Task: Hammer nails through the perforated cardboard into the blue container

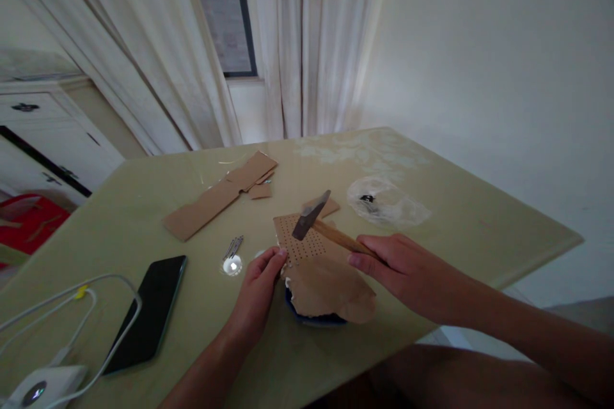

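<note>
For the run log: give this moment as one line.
right hand: grips hammer | left hand: steadies perforated cardboard | nails beside
</note>
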`<action>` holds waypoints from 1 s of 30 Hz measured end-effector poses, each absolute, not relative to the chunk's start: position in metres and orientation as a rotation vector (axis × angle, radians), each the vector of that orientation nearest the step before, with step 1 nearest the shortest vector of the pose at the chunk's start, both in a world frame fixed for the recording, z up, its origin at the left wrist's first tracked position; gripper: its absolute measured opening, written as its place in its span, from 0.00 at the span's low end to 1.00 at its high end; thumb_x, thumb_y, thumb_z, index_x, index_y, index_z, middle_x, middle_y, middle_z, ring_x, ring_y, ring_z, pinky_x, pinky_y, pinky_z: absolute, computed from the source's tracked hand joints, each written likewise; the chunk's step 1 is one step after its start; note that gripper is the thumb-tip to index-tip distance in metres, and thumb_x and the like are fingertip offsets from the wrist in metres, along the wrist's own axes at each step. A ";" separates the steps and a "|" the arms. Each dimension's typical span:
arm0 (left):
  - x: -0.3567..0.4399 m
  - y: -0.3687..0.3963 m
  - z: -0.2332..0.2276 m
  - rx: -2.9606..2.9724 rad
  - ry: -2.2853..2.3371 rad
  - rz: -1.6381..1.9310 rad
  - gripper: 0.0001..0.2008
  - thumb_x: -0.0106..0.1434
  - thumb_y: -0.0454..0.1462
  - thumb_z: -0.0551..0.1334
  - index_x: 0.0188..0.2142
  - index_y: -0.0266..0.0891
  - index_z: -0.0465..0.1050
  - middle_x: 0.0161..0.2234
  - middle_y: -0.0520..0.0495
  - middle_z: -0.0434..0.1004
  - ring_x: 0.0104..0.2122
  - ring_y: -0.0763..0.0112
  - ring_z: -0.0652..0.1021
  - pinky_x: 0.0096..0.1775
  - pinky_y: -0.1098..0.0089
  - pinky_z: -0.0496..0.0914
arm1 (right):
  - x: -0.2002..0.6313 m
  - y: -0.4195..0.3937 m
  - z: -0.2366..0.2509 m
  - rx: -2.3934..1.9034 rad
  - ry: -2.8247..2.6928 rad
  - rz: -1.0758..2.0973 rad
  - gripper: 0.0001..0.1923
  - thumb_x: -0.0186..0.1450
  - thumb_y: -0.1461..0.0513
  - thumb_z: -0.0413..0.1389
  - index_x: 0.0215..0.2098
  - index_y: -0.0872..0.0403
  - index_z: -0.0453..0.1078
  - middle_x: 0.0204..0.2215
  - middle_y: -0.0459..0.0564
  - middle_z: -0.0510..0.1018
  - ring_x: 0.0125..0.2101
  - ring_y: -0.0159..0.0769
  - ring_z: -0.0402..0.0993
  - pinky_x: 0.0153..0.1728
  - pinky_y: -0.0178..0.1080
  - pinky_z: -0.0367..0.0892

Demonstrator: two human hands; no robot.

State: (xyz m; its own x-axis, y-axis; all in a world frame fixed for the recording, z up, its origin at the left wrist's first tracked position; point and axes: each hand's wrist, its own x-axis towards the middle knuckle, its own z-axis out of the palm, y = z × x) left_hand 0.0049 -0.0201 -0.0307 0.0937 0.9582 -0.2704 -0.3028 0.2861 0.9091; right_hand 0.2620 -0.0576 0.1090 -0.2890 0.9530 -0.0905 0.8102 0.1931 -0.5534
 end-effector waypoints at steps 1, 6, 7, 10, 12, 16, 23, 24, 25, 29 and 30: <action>0.005 -0.020 -0.032 0.799 1.068 1.109 0.20 0.61 0.52 0.76 0.41 0.38 0.86 0.42 0.42 0.88 0.40 0.60 0.83 0.44 0.68 0.75 | 0.263 -0.058 0.108 -1.677 -2.198 0.749 0.23 0.80 0.47 0.49 0.30 0.49 0.66 0.28 0.47 0.75 0.32 0.41 0.74 0.36 0.43 0.62; 0.003 -0.019 -0.033 0.965 1.123 1.153 0.18 0.65 0.53 0.72 0.39 0.40 0.84 0.38 0.47 0.85 0.39 0.63 0.80 0.44 0.68 0.73 | 0.264 -0.058 0.106 -1.675 -2.207 0.738 0.24 0.80 0.46 0.49 0.30 0.49 0.65 0.28 0.47 0.75 0.33 0.41 0.74 0.37 0.43 0.62; 0.003 -0.020 -0.031 1.027 1.141 1.149 0.19 0.66 0.54 0.71 0.38 0.40 0.83 0.36 0.48 0.83 0.39 0.63 0.79 0.43 0.69 0.72 | 0.264 -0.057 0.106 -1.675 -2.208 0.737 0.24 0.80 0.47 0.49 0.30 0.49 0.65 0.28 0.47 0.74 0.33 0.41 0.73 0.36 0.43 0.61; 0.004 -0.020 -0.024 1.180 1.182 1.134 0.20 0.69 0.55 0.67 0.35 0.40 0.81 0.33 0.49 0.79 0.36 0.64 0.76 0.39 0.69 0.70 | 0.263 -0.057 0.106 -1.680 -2.205 0.743 0.23 0.79 0.48 0.49 0.29 0.49 0.64 0.27 0.47 0.74 0.32 0.40 0.73 0.36 0.43 0.61; 0.004 -0.021 -0.020 1.227 1.190 1.136 0.21 0.71 0.55 0.65 0.36 0.40 0.80 0.33 0.49 0.78 0.35 0.64 0.75 0.38 0.69 0.69 | 0.263 -0.057 0.107 -1.683 -2.205 0.759 0.23 0.79 0.48 0.49 0.29 0.49 0.64 0.27 0.46 0.74 0.32 0.40 0.73 0.36 0.43 0.60; 0.004 -0.022 -0.016 1.254 1.193 1.129 0.21 0.72 0.55 0.63 0.37 0.41 0.79 0.33 0.49 0.77 0.35 0.64 0.74 0.38 0.68 0.69 | 0.265 -0.057 0.106 -1.698 -2.199 0.790 0.23 0.79 0.47 0.49 0.29 0.49 0.64 0.26 0.46 0.73 0.31 0.40 0.72 0.35 0.43 0.59; 0.004 -0.021 -0.017 1.204 1.251 1.117 0.22 0.70 0.57 0.64 0.38 0.41 0.82 0.37 0.46 0.83 0.39 0.59 0.79 0.43 0.66 0.73 | 0.263 -0.055 0.103 -1.783 -2.206 0.851 0.27 0.68 0.40 0.64 0.29 0.49 0.62 0.24 0.43 0.71 0.28 0.37 0.68 0.30 0.40 0.55; 0.005 -0.021 -0.017 1.182 1.252 1.121 0.22 0.69 0.57 0.64 0.39 0.41 0.83 0.38 0.46 0.84 0.40 0.59 0.79 0.44 0.65 0.73 | 0.262 -0.054 0.102 -1.779 -2.214 0.851 0.27 0.68 0.40 0.65 0.29 0.49 0.63 0.24 0.43 0.71 0.28 0.37 0.68 0.30 0.40 0.55; 0.005 -0.021 -0.017 1.162 1.251 1.123 0.22 0.68 0.57 0.65 0.40 0.41 0.84 0.39 0.45 0.86 0.41 0.58 0.80 0.45 0.65 0.74 | 0.262 -0.054 0.101 -1.774 -2.221 0.847 0.27 0.68 0.40 0.65 0.30 0.49 0.63 0.25 0.43 0.72 0.28 0.37 0.68 0.30 0.40 0.55; 0.005 -0.021 -0.015 1.138 1.250 1.115 0.23 0.68 0.57 0.65 0.41 0.42 0.85 0.42 0.44 0.87 0.41 0.58 0.81 0.45 0.65 0.75 | 0.259 -0.051 0.097 -1.791 -2.253 0.838 0.24 0.69 0.44 0.66 0.31 0.50 0.64 0.26 0.44 0.74 0.29 0.37 0.69 0.32 0.40 0.55; 0.005 -0.021 -0.015 1.143 1.259 1.111 0.23 0.68 0.58 0.65 0.41 0.42 0.85 0.42 0.44 0.87 0.41 0.58 0.81 0.45 0.65 0.75 | 0.259 -0.051 0.097 -1.805 -2.261 0.830 0.23 0.69 0.44 0.67 0.31 0.50 0.64 0.27 0.44 0.74 0.29 0.38 0.69 0.32 0.40 0.56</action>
State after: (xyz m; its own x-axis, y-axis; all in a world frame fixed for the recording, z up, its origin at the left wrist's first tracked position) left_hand 0.0050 -0.0213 -0.0149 0.0125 0.9937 -0.1110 0.0136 0.1108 0.9938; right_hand 0.2585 -0.0514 0.0968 -0.2751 0.9333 -0.2309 0.8609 0.1323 -0.4912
